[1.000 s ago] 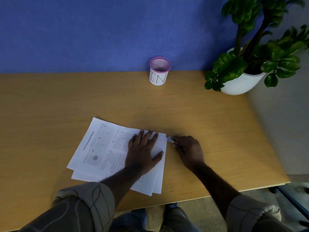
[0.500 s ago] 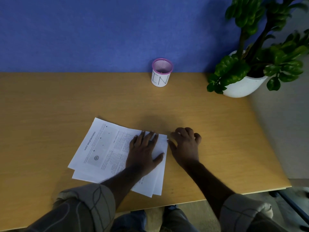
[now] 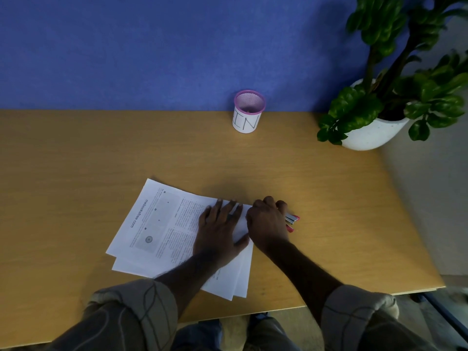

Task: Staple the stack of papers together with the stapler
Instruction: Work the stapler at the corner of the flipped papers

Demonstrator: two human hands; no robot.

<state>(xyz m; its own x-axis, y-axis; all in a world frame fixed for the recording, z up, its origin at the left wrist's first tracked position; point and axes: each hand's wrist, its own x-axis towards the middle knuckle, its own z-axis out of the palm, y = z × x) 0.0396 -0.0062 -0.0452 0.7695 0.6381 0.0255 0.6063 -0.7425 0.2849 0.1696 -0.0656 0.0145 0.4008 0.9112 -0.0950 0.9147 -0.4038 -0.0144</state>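
Note:
A loosely fanned stack of printed white papers (image 3: 162,224) lies on the wooden desk (image 3: 76,160) in front of me. My left hand (image 3: 219,229) rests flat on the stack's right part, fingers spread. My right hand (image 3: 268,224) sits at the stack's upper right corner, closed over a pink and silver stapler (image 3: 292,220). Only the stapler's rear end shows past my knuckles. Its front end and the paper corner are hidden under the hand.
A pink mesh cup (image 3: 248,111) marked "IN" stands at the back against the blue wall. A white pot with a green plant (image 3: 374,133) stands at the desk's back right corner. The desk's right edge runs close past my right forearm.
My right hand has shifted left onto the papers' upper right corner, and the stapler's pink rear end now shows behind it. My left hand stays flat on the stack.

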